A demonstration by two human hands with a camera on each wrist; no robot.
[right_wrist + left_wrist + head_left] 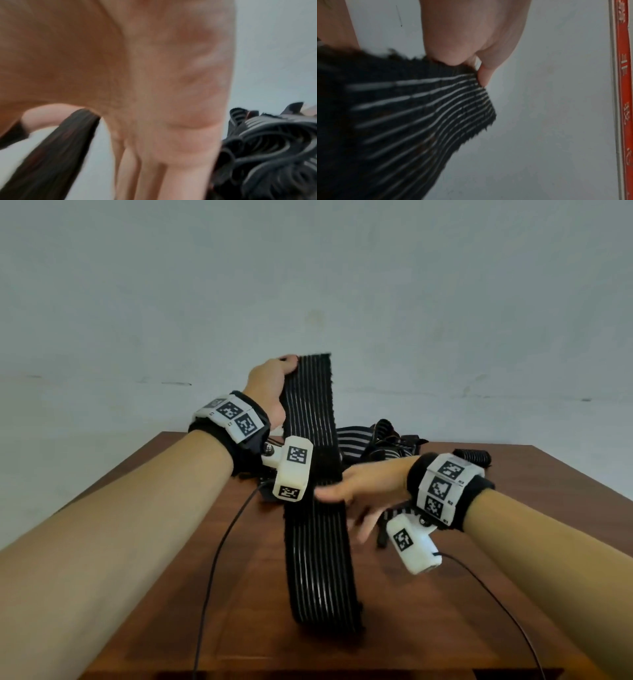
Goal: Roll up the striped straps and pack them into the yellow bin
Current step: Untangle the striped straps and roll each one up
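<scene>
A long black strap with thin white stripes [317, 559] stands stretched from the table up toward the wall. My left hand [291, 363] pinches its top end between thumb and fingers; the left wrist view shows that pinch at the strap's corner [471, 75]. My right hand [342, 503] is at the strap's middle, blurred. Its thumb lies across the front, and its straight fingers [145, 169] are behind, with the strap [51, 155] in the fork between them. The strap's lower end rests on the table [479, 594]. No yellow bin is in view.
A tangled pile of more striped straps [376, 446] lies at the back of the brown wooden table, also seen as a pile [274, 148] beside my right hand. A small dark roll [474, 457] sits behind my right wrist. Black cables [219, 559] trail over the table. A pale wall stands behind.
</scene>
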